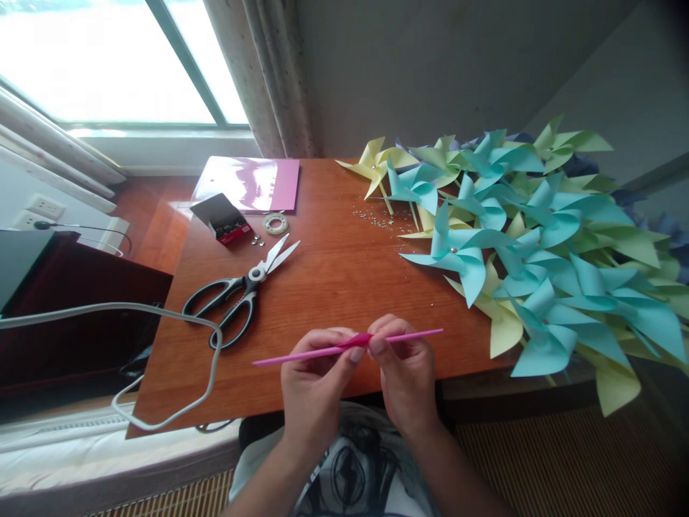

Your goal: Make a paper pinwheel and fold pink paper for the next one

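Between both hands lies a thin pink stick-like piece, nearly level, above the table's near edge. A darker pink bit, like folded paper, shows at its middle; whether it is part of the same piece I cannot tell. My left hand is closed on the piece left of the middle, its thumb near the darker bit. My right hand pinches it just right of the middle, the thumb almost meeting the left one. Fingers hide some of the piece, and both ends stick out past the hands.
Scissors lie with blades apart, near a tape roll, a small open box and pink sheets. Paper pinwheels crowd the right side beside scattered tiny bits. A white cable loops over the table's left edge.
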A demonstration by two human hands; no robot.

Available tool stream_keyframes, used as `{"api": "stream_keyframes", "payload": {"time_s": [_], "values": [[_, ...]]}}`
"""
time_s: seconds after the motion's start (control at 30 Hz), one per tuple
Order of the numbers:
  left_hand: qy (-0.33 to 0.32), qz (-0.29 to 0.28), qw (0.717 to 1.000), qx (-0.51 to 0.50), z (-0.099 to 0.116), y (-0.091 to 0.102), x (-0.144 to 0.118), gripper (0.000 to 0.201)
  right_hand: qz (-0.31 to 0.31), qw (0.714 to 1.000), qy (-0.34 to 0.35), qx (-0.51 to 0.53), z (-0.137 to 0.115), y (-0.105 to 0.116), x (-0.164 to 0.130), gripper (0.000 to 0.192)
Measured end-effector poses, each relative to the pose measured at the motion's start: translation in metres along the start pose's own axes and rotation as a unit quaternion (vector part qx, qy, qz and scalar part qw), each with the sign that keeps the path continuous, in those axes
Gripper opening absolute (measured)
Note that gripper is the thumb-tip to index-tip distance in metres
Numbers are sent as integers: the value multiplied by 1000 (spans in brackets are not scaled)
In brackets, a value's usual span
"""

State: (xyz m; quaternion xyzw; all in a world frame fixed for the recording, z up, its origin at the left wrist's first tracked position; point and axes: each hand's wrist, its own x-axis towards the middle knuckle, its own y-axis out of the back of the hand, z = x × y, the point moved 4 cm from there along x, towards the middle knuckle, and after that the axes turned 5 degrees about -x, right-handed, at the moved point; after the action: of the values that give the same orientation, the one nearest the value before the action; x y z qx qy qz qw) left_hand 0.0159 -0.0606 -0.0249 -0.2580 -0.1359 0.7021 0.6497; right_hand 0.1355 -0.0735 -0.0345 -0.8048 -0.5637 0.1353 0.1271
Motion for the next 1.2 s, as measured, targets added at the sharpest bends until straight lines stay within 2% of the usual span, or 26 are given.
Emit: {"api": "stream_keyframes", "payload": {"time_s": [0.1,0.2,0.33,0.53,0.8,0.93,1.0,1.1,1.2], "values": [[10,35,999,-3,0,1,3,13,-22,1000,-3,-9,-2,-2,0,7],[18,49,999,-14,1,0,5,14,-39,999,19,-24,-6,-4,1,7],[15,10,1000,-17,4,-2,6,11,-31,999,25,-20,-7,-4,2,8],[14,-54,998,36,4,-3,6,11,0,1000,8,-1,-3,-2,2,12],[-15,-57,995,75,5,-2,7,7,-5,1000,-26,12,-1,-3,3,23],[-47,-70,993,85,7,0,6,9,-4,998,-54,37,-4,-5,1,25],[-59,-87,990,91,8,0,6,12,-7,994,-90,68,-5,-8,0,26],[-51,-116,988,89,8,1,6,13,-19,979,-163,122,-4,-13,-3,27],[-34,-121,989,81,8,1,6,12,-12,973,-185,140,-5,-16,-5,31]]}}
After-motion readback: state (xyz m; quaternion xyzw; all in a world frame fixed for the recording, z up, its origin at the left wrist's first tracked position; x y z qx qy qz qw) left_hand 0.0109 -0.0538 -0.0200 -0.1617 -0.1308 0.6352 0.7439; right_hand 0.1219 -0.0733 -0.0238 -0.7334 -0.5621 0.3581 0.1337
